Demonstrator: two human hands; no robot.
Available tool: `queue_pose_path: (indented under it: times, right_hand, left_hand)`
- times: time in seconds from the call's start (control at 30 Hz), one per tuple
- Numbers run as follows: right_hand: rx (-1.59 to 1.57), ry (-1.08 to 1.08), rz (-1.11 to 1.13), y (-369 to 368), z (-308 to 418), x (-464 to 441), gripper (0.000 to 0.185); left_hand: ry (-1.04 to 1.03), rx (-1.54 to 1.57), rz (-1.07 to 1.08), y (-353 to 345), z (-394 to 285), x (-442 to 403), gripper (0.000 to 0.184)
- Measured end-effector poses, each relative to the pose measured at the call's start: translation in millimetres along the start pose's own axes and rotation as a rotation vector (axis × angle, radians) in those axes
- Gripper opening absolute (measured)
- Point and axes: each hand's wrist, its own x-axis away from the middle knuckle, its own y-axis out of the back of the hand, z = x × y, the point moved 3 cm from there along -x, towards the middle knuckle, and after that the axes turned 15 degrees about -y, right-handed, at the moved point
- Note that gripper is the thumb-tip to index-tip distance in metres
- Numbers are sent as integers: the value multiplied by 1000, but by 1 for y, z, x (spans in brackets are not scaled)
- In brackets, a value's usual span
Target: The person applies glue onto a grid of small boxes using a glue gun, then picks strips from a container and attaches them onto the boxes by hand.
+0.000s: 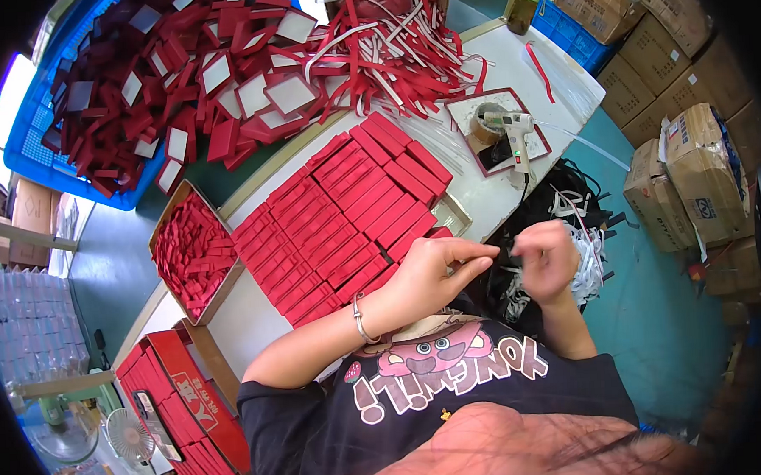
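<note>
My left hand [437, 273], with a silver bangle at the wrist, pinches with thumb and index finger in front of my chest. Whatever lies between the fingertips is too small to name. My right hand [544, 260] is raised just beside it, fingers curled in and slightly blurred; what it holds, if anything, cannot be made out. The two hands are apart. Just beyond my left hand, red boxes [387, 199] lie packed in rows on the white table [260, 298].
A hot glue gun [516, 134] rests near a tape roll [484, 124] on a tray. Red and white ribbons [389, 50] are heaped behind. A blue crate [33, 155] of red boxes, a carton of small red pieces [193, 254] and stacked cardboard boxes [700, 173] surround the table.
</note>
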Motion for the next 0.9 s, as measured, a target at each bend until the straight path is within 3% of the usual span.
queue_pose_path:
  times: [0.07, 0.1, 0.13, 0.17, 0.23, 0.3, 0.37, 0.43, 0.5, 0.6, 0.67, 0.7, 0.73, 0.83, 0.9]
  right_hand:
    - [-307, -267, -68, 9, -32, 6, 17]
    - [-244, -328, -130, 24, -43, 4, 23]
    - [-73, -382, -218, 42, -67, 11, 29]
    - [339, -408, -259, 64, -95, 23, 32]
    - [790, -533, -238, 101, -129, 36, 36]
    - [1085, -985, 77, 137, -160, 57, 26]
    - [1499, -879, 139, 148, -153, 93, 28]
    - [1381, -802, 127, 137, -148, 92, 38]
    - [752, -760, 49, 109, -144, 75, 49]
    - [43, -811, 324, 6, -70, 36, 45]
    - [-50, -614, 501, -46, -43, 42, 54]
    - [-44, -562, 597, -64, -32, 49, 66]
    - [75, -360, 602, -78, -21, 53, 74]
    - [31, -394, 726, -83, -20, 51, 75]
    - [-85, -551, 696, -74, -40, 42, 69]
  left_hand:
    - [-83, -134, -14, 17, -3, 0, 17]
    - [-124, -200, -18, 28, -3, 0, 17]
    - [-157, -287, -65, 42, 1, 1, 18]
    - [-126, -324, -143, 58, 8, 4, 17]
    - [-87, -447, -228, 99, 15, 9, 13]
    - [-42, -534, -369, 135, 35, 18, 11]
    - [55, -711, -320, 157, 30, 22, 14]
    - [-138, -859, -228, 152, 30, 23, 18]
    - [-237, -925, -93, 134, 25, 31, 33]
    - [-296, -919, 178, 83, 11, 40, 69]
    - [-244, -905, 401, 57, 13, 51, 94]
    - [-209, -908, 433, 55, 15, 56, 95]
    - [-173, -910, 464, 54, 17, 59, 96]
    - [-80, -924, 492, 58, 18, 68, 94]
    - [-72, -927, 489, 58, 21, 72, 92]
